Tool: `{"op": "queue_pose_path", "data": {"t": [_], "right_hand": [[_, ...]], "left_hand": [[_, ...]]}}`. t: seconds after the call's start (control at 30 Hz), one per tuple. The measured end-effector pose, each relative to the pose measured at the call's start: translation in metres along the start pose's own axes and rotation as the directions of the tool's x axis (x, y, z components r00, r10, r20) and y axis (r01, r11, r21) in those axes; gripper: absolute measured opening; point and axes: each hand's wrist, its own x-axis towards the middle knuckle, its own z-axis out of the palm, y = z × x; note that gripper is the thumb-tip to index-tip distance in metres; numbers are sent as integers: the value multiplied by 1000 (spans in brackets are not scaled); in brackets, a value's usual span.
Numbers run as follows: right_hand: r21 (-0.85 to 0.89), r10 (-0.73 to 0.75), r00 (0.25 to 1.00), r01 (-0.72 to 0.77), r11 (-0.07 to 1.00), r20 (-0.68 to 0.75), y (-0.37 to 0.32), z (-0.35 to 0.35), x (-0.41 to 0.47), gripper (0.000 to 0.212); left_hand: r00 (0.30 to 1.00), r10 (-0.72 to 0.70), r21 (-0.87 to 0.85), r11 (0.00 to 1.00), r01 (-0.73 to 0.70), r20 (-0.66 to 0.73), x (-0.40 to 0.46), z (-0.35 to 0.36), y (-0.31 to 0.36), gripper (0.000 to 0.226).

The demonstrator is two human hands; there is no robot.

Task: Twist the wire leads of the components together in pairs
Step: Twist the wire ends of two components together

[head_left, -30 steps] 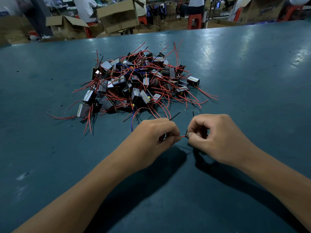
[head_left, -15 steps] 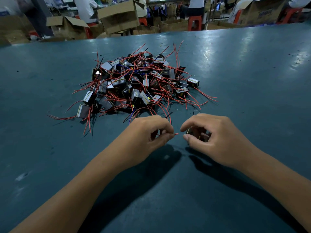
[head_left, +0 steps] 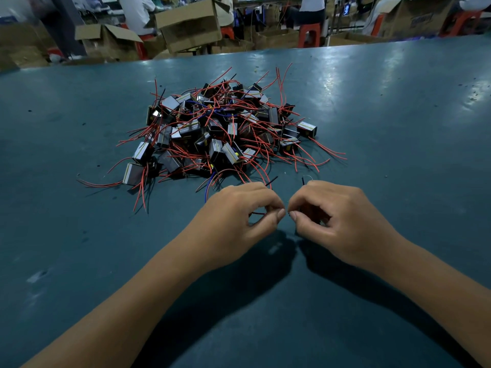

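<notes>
A pile of small black box components with red, black and blue wire leads lies in the middle of the teal table. Just in front of it, my left hand pinches a thin red wire lead between thumb and forefinger. My right hand faces it, fingertips almost touching the left, pinching the bare wire end; a component is mostly hidden under its curled fingers. A black lead sticks up behind my left hand, and another short one rises behind my right.
Loose red leads fan out from the pile toward the right and front left. Beyond the table's far edge stand open cardboard boxes, red stools and seated people.
My two hands have come closer together, so the thumb tips nearly meet. The short red wire stretch seen between them earlier is now covered by the fingers.
</notes>
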Motion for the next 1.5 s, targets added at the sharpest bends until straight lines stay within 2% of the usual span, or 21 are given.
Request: {"op": "queue_pose_path", "data": {"t": [0.07, 0.17, 0.37, 0.53, 0.63, 0.7, 0.73, 0.8, 0.9, 0.93, 1.0, 1.13, 1.33, 1.5], "right_hand": [[-28, -19, 1000, 18, 999, -21, -2, 1, 0, 4], [-22, -9, 998, 8, 1000, -58, -3, 0, 0, 3], [21, 20, 998, -19, 1000, -66, -5, 2, 0, 3], [6, 23, 998, -23, 1000, -67, -9, 4, 1, 3], [164, 179, 982, -167, 972, -58, -11, 6, 2, 6], [285, 318, 948, -314, 906, 35, -9, 7, 4, 8], [321, 354, 932, -359, 876, 77, -6, 6, 5, 10], [338, 374, 924, -379, 861, 82, 1, 2, 6, 13], [186, 228, 973, -219, 958, -28, 4, -10, 3, 9], [92, 146, 988, -142, 986, -47, 3, -13, 3, 4], [-68, 12, 999, -15, 998, -35, 2, -16, 2, 10], [-162, -150, 989, 148, 976, -3, 0, -14, 2, 14], [-276, -258, 966, 252, 927, 16, -3, -14, 3, 17], [-409, -375, 925, 365, 836, 58, -5, -16, 4, 22]], "left_hand": [[1000, -21, 20, 1000, 22, -23, 1, 4, 3, 12], [996, -80, -51, 996, 78, -46, 1, 5, 4, 8], [992, -123, -99, 988, 120, -29, 1, 5, 5, 4], [993, -101, -31, 995, 99, -55, 1, 6, 11, 5], [992, 49, 210, 977, -24, -115, 2, 6, 17, 13], [979, 172, 372, 920, -119, -112, 2, 9, 17, 14], [975, 195, 396, 908, -138, -108, 2, 10, 17, 14], [986, 128, 289, 953, -91, -111, 2, 9, 17, 11], [994, -39, 17, 999, 41, -105, 0, 6, 12, 3], [994, -60, -17, 998, 59, -90, 0, 5, 10, 2], [995, -79, -55, 996, 76, -56, -1, 4, 7, 4], [993, -117, -132, 984, 116, 1, -2, 4, 5, 9], [985, -156, -204, 964, 168, 73, -1, 5, 2, 9], [977, -186, -278, 938, 208, 103, 0, 5, 0, 11]]}}
